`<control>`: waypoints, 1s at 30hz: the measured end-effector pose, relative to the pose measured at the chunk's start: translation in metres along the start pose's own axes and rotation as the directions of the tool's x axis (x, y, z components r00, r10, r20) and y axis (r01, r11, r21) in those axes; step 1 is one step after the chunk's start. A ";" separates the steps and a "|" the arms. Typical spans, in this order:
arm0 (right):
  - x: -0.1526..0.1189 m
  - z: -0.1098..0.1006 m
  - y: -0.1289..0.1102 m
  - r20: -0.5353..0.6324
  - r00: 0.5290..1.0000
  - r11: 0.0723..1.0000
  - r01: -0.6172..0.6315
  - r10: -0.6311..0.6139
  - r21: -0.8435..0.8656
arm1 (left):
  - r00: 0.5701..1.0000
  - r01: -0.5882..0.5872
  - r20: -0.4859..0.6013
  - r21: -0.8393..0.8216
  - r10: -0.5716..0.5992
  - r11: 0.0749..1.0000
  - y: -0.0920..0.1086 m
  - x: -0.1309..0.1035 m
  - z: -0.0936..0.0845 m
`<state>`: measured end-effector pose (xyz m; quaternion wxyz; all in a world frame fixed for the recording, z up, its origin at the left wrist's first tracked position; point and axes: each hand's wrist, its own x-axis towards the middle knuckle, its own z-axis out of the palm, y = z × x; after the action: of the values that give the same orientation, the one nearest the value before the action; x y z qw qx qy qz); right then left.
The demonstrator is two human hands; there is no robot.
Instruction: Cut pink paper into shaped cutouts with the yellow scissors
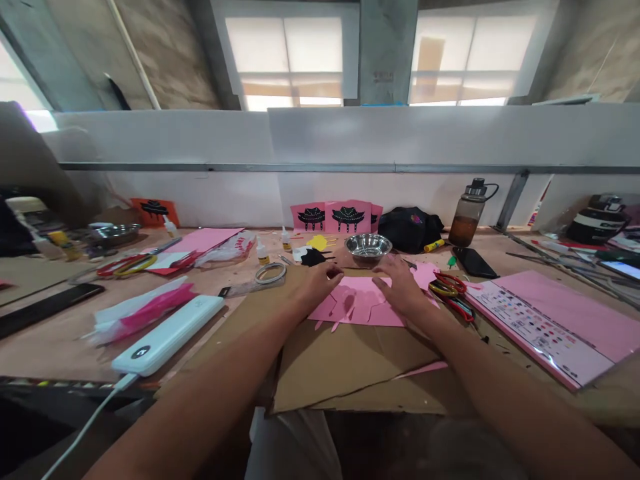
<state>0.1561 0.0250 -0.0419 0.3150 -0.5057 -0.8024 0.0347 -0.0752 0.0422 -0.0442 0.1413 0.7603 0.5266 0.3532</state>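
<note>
Both of my hands rest on pink cut paper [361, 303] that lies on a brown cardboard sheet [340, 363] in the middle of the table. My left hand [320, 283] presses the paper's left edge with fingers spread. My right hand [400, 287] lies flat on its right part, fingers apart. Neither hand grips anything. Just beyond my fingers stands a small steel bowl [368, 247], with black and yellow paper scraps [314, 252] to its left.
Finished pink cards with black shapes [333, 217] lean on the back wall. Red-and-yellow scissors [450, 290] and a pink paper pack [550, 320] lie right; a phone [474, 262], bottle [467, 213] and black bag [410, 230] behind. Left: white power bank [167, 333], tape roll [271, 273], glue bottles [262, 251].
</note>
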 end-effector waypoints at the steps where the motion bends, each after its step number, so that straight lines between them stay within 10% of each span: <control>1: 0.001 -0.001 0.005 -0.005 1.000 1.000 -0.022 0.022 0.009 | 0.999 -0.031 0.035 0.008 0.031 0.999 0.003 -0.002 -0.002; 12: 0.011 -0.010 0.025 0.021 0.987 0.987 -0.157 0.157 -0.020 | 0.735 -0.508 0.493 -0.054 0.465 0.860 0.032 -0.022 -0.003; 30: 0.000 -0.002 0.008 0.094 0.994 0.997 -0.056 0.051 0.049 | 0.844 -0.410 0.396 0.041 0.362 0.911 0.032 -0.033 0.010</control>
<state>0.1633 0.0280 -0.0432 0.2893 -0.5167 -0.8011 0.0871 -0.0524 0.0012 -0.0453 0.1189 0.9117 0.3458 0.1871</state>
